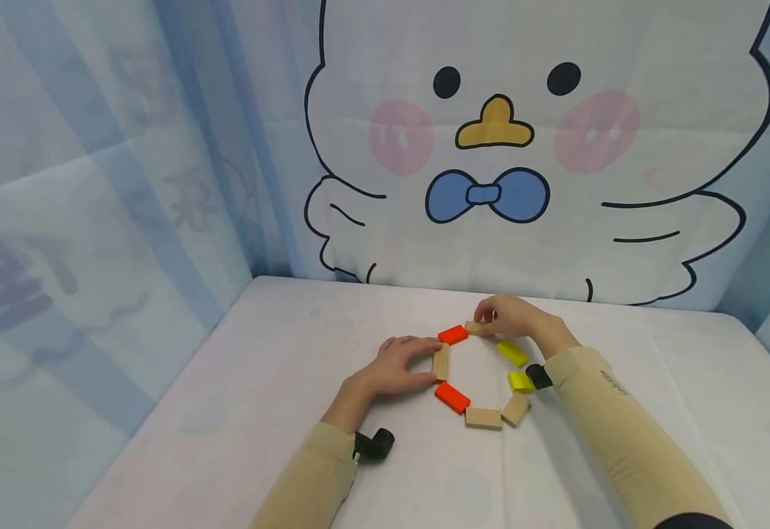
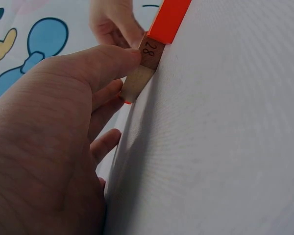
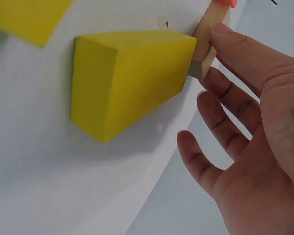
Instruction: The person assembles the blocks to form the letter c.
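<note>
A ring of rectangular blocks lies on the white table. My left hand (image 1: 401,365) grips the plain wooden block (image 1: 441,364) on the ring's left side, thumb at its near end and fingertips at its far end. In the left wrist view that wooden block (image 2: 150,51) shows the number 28. At the far side of the ring, my right hand (image 1: 509,316) pinches another wooden block (image 1: 473,328) beside a red block (image 1: 453,335). The right wrist view shows thumb and fingers on this wooden block (image 3: 204,39), with a yellow block (image 3: 137,73) close by.
Another red block (image 1: 452,397), two wooden blocks (image 1: 483,419) and two yellow blocks (image 1: 513,353) form the rest of the ring. The white table (image 1: 239,411) extends around it. Behind stands a curtain (image 1: 491,250) printed with a cartoon bird.
</note>
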`<state>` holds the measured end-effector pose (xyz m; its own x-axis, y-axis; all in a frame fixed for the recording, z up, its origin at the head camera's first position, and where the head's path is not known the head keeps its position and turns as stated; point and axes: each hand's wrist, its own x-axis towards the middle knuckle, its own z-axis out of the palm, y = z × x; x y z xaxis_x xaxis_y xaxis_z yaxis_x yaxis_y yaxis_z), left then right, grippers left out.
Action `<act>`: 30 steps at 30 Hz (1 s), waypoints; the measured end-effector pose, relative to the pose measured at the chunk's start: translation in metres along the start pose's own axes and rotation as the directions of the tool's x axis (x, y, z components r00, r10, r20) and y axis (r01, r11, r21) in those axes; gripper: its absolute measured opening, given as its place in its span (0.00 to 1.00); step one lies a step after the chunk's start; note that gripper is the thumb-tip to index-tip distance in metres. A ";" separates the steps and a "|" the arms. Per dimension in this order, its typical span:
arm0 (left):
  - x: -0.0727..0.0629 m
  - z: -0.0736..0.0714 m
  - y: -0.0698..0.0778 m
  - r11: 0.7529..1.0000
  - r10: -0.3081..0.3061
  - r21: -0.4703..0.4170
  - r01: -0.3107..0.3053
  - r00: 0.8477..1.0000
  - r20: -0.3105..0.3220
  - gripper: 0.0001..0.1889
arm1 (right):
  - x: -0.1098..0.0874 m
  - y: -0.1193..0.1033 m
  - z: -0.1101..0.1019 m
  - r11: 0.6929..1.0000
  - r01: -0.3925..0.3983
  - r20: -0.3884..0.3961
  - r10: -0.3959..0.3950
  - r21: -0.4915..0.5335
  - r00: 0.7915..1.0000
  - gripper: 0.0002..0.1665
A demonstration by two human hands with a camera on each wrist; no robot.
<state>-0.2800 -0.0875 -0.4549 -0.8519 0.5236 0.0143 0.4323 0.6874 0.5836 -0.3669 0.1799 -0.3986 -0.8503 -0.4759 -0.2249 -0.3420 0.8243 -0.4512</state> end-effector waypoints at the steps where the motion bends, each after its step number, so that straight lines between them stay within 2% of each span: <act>1: 0.000 0.000 0.000 1.000 0.000 0.000 0.000 1.000 0.000 0.30 | 0.000 0.000 0.000 1.000 0.000 -0.001 0.000 0.000 1.000 0.09; 9: 0.000 0.000 0.002 1.000 -0.020 0.003 0.020 1.000 0.004 0.31 | 0.000 -0.002 0.001 1.000 0.001 -0.009 -0.001 0.009 1.000 0.09; 30: 0.001 0.001 -0.001 1.000 -0.014 0.003 0.014 1.000 0.008 0.31 | 0.000 -0.001 0.001 1.000 -0.011 -0.006 0.011 0.001 1.000 0.10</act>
<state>-0.2808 -0.0866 -0.4564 -0.8557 0.5175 -0.0003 0.4210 0.6965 0.5810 -0.3659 0.1784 -0.3993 -0.8563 -0.4648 -0.2251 -0.3320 0.8293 -0.4495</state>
